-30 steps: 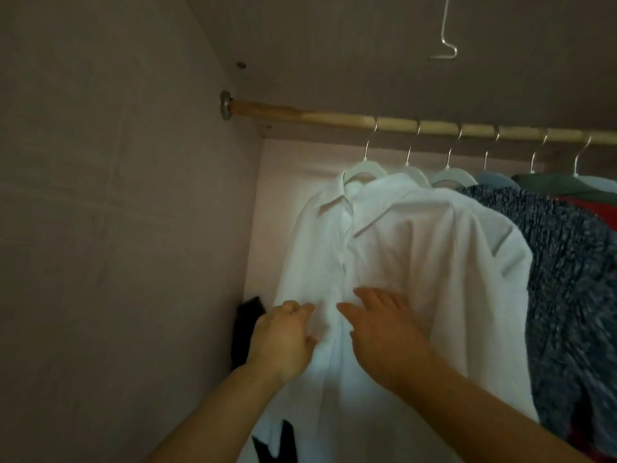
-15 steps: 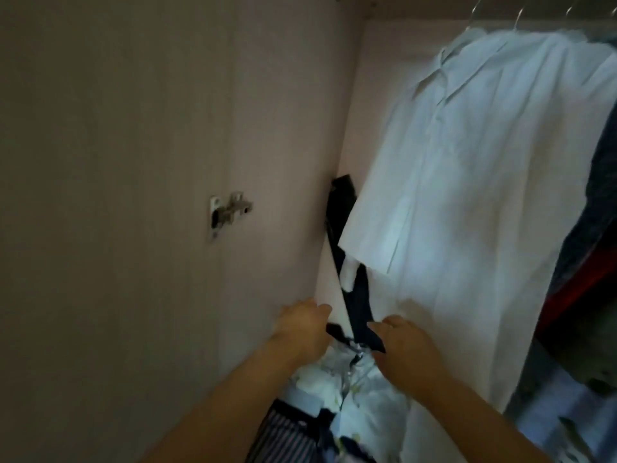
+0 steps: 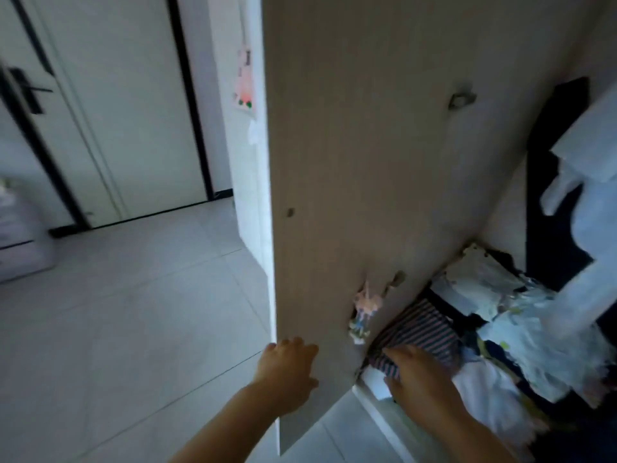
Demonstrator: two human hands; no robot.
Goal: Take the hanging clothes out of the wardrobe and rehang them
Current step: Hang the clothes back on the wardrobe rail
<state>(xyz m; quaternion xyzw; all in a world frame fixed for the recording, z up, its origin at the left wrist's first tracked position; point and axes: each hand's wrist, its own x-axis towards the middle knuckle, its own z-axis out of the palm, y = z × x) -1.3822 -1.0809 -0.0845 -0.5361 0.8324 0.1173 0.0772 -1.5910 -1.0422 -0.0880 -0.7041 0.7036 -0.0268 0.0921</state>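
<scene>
The view was motion-blurred and pointed low, at the open wardrobe door (image 3: 350, 162) and the wardrobe floor (image 3: 377, 409); the hanging rail was out of view. The left hand (image 3: 287, 372) lay flat against the inner face of the door near its free edge, fingers spread, its grip wide and holding nothing. The right hand (image 3: 420, 372) rested palm-down on a striped garment (image 3: 417, 329) at the front of the pile; whether its grip had closed on the cloth could not be told, since the fingertips were hidden against the fabric. The task's own item, a white shirt (image 3: 587, 182), hung at the right edge of the view, above the pile and apart from both hands, with a dark garment (image 3: 554, 195) behind it. By judgement, no removal step was in hand: the posture read as steadying the door and pressing down the pile. The next move would call for raising one hand to the hanger of the nearest hanging garment and lifting it off the rail. The wardrobe compartment held a loose heap of folded and crumpled clothes (image 3: 521, 329), pale and dark mixed, filling its floor to the front lip. A small printed sticker (image 3: 364, 312) was fixed low on the door.
</scene>
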